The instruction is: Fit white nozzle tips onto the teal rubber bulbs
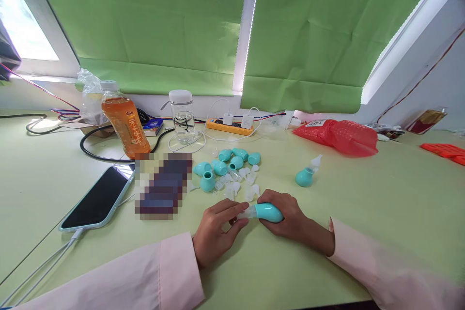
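My right hand (286,215) is wrapped round a teal rubber bulb (268,212), which lies on its side just above the table. A clear plastic nozzle (249,212) sits at the bulb's left end, and my left hand (221,227) pinches it between thumb and fingers. How deep the nozzle is seated cannot be seen. Beyond my hands lie several loose teal bulbs (219,168), one with its round mouth facing up. Small clear and whitish plastic pieces (236,187) are scattered in front of them. To the right stands a teal bulb with a clear nozzle (304,177) fitted.
On the left lie a phone (98,198) on a charging cable and a pixelated dark item (165,186). Behind them stand a tea bottle (125,121) and a clear water bottle (182,118). Along the back are an orange power strip (229,126) and a red plastic bag (337,136).
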Available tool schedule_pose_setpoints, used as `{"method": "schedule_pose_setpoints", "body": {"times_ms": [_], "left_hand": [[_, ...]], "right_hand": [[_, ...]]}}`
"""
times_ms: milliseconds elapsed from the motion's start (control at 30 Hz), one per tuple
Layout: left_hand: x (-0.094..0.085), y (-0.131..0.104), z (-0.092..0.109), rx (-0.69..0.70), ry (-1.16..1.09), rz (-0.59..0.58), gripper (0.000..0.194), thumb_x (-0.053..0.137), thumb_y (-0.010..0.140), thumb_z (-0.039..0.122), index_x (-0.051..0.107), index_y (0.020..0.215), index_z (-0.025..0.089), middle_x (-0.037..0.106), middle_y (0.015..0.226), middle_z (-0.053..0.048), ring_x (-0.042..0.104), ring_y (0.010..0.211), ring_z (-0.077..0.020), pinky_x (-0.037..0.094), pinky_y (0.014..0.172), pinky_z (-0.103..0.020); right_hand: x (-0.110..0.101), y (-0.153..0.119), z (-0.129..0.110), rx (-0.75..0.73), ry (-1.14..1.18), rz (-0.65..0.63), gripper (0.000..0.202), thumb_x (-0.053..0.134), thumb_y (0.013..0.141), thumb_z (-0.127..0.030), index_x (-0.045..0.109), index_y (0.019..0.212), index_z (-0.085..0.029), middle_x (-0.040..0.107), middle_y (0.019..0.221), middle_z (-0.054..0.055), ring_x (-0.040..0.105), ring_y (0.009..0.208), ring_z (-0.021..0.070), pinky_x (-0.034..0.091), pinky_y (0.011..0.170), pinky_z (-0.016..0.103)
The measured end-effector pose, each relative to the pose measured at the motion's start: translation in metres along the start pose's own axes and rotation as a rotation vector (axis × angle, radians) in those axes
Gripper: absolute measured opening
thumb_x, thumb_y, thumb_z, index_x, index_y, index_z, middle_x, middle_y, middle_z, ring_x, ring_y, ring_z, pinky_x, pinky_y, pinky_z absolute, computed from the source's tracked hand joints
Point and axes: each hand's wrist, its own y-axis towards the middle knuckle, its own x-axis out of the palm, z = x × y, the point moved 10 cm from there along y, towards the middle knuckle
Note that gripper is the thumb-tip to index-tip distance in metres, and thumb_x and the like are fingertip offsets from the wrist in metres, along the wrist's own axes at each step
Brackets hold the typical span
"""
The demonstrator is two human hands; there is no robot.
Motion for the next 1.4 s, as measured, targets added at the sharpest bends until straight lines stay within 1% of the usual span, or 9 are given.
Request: {"method": "schedule_pose_setpoints", "body": {"times_ms": [167, 333, 500, 667, 767, 933, 1100, 1300, 1400], "left_hand": [[0.001, 0.0, 0.015, 0.153, 0.117, -0.001, 0.019, 0.052, 0.078, 0.013, 0.059, 0.096, 0.017, 0.066, 0.078, -0.005, 0.056, 0.063, -0.0124, 0.047, 0.056, -0.024], [0.006, -0.006, 0.027, 0.307, 0.249, -0.016, 0.022, 0.047, 0.08, 0.008, 0.052, 0.1, 0.014, 0.066, 0.075, -0.007, 0.054, 0.059, -0.0124, 0.046, 0.051, -0.023], [0.013, -0.011, 0.03, 0.361, 0.373, -0.053, 0.02, 0.045, 0.08, 0.007, 0.05, 0.099, 0.012, 0.065, 0.076, -0.008, 0.053, 0.057, -0.0126, 0.046, 0.049, -0.024], [0.018, -0.015, 0.034, 0.419, 0.488, -0.097, 0.021, 0.044, 0.08, 0.006, 0.05, 0.1, 0.009, 0.065, 0.082, -0.011, 0.055, 0.061, -0.0146, 0.047, 0.05, -0.026], [0.022, -0.019, 0.037, 0.47, 0.574, -0.121, 0.023, 0.042, 0.08, 0.006, 0.049, 0.102, 0.005, 0.065, 0.086, -0.014, 0.056, 0.062, -0.0165, 0.047, 0.049, -0.027], [0.027, -0.031, 0.045, 0.597, 0.663, -0.099, 0.029, 0.03, 0.084, 0.008, 0.05, 0.104, 0.002, 0.063, 0.089, -0.021, 0.056, 0.067, -0.0199, 0.045, 0.05, -0.029], [0.032, -0.036, 0.047, 0.629, 0.681, -0.106, 0.032, 0.028, 0.083, 0.008, 0.049, 0.106, 0.0, 0.063, 0.088, -0.023, 0.056, 0.067, -0.0215, 0.044, 0.051, -0.031], [0.028, -0.033, 0.049, 0.618, 0.649, -0.095, 0.032, 0.028, 0.084, 0.009, 0.049, 0.107, 0.001, 0.063, 0.09, -0.022, 0.056, 0.069, -0.0211, 0.044, 0.051, -0.03], [0.026, -0.027, 0.044, 0.572, 0.596, -0.114, 0.028, 0.034, 0.083, 0.009, 0.05, 0.104, 0.004, 0.063, 0.092, -0.02, 0.056, 0.067, -0.0197, 0.045, 0.051, -0.03]], "right_hand": [[0.003, 0.0, 0.004, 0.08, 0.059, -0.032, 0.02, 0.048, 0.064, -0.013, 0.046, 0.082, -0.021, 0.056, 0.066, -0.002, 0.054, 0.057, 0.0103, 0.038, 0.051, 0.02], [0.008, 0.002, 0.007, 0.191, 0.159, -0.1, 0.02, 0.047, 0.059, -0.011, 0.046, 0.076, -0.02, 0.055, 0.064, -0.002, 0.051, 0.055, 0.0109, 0.039, 0.052, 0.021], [0.022, -0.002, 0.019, 0.401, 0.312, -0.221, 0.018, 0.048, 0.054, -0.01, 0.045, 0.069, -0.019, 0.05, 0.059, -0.004, 0.044, 0.051, 0.009, 0.035, 0.049, 0.02], [0.033, -0.009, 0.027, 0.576, 0.439, -0.297, 0.019, 0.048, 0.052, -0.008, 0.045, 0.067, -0.018, 0.046, 0.059, -0.005, 0.04, 0.053, 0.0082, 0.032, 0.048, 0.019], [0.038, -0.013, 0.029, 0.645, 0.507, -0.332, 0.018, 0.048, 0.051, -0.008, 0.045, 0.066, -0.017, 0.044, 0.059, -0.005, 0.038, 0.054, 0.0079, 0.029, 0.047, 0.018], [0.047, -0.02, 0.033, 0.712, 0.582, -0.398, 0.019, 0.051, 0.05, -0.008, 0.045, 0.066, -0.017, 0.041, 0.058, -0.006, 0.036, 0.053, 0.0069, 0.028, 0.045, 0.017], [0.057, -0.028, 0.036, 0.729, 0.605, -0.468, 0.017, 0.055, 0.052, -0.011, 0.047, 0.066, -0.016, 0.042, 0.056, -0.006, 0.036, 0.051, 0.0065, 0.029, 0.044, 0.016], [0.058, -0.03, 0.039, 0.746, 0.626, -0.452, 0.021, 0.055, 0.049, -0.009, 0.048, 0.067, -0.017, 0.041, 0.057, -0.006, 0.036, 0.052, 0.0065, 0.029, 0.045, 0.016], [0.057, -0.027, 0.038, 0.766, 0.666, -0.441, 0.02, 0.054, 0.049, -0.009, 0.048, 0.066, -0.017, 0.04, 0.056, -0.007, 0.036, 0.052, 0.0062, 0.029, 0.045, 0.016]]}}
